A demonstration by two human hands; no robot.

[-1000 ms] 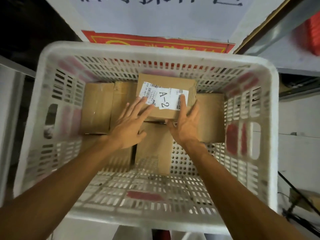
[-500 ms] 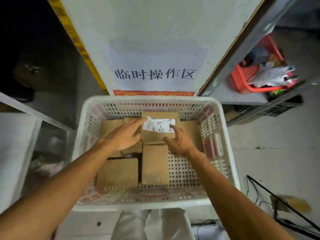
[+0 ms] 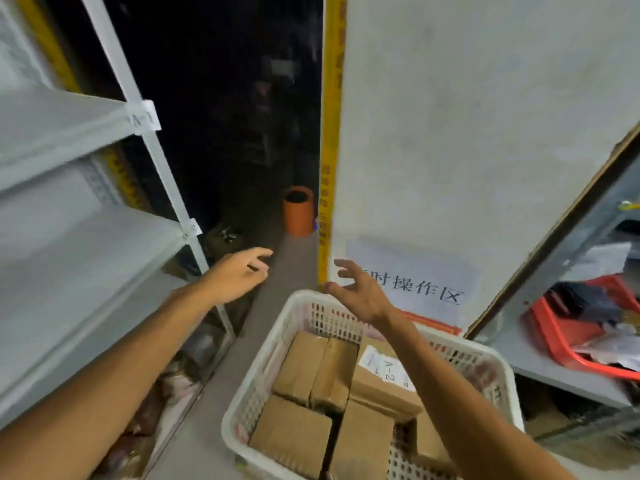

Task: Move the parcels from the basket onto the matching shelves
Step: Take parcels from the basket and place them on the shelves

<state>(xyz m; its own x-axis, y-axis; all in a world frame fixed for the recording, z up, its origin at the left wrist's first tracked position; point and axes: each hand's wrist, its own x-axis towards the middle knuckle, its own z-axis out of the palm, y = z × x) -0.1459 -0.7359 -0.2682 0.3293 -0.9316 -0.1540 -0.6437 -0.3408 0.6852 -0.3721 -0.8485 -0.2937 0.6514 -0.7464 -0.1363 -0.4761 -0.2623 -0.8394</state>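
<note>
Fingers point(image 3: 259, 252) loosely spread on both hands, holding nothing. Grey shelves point(image 3: 69, 237) at left, with small white tags point(image 3: 143, 117) on the upright; the writing is blurred. A grey floor point(image 3: 263, 323) strip runs back into a dark aisle, where an orange bin point(image 3: 298, 211) stands. A yellow strip point(image 3: 330, 133) edges a white panel point(image 3: 467, 133), which carries a printed sign point(image 3: 426, 289) low down. At far right, a red crate point(image 3: 554, 336) of clutter sits on another shelf.

White basket point(image 3: 263, 368) on the floor holds brown parcels point(image 3: 294, 438) packed close together. The A-2 parcel point(image 3: 377, 393) lies on top near the far side, label up.

Left hand point(image 3: 239, 275) is raised over the floor beside the shelves. Right hand point(image 3: 360, 292) is above the basket's far rim, palm down.
</note>
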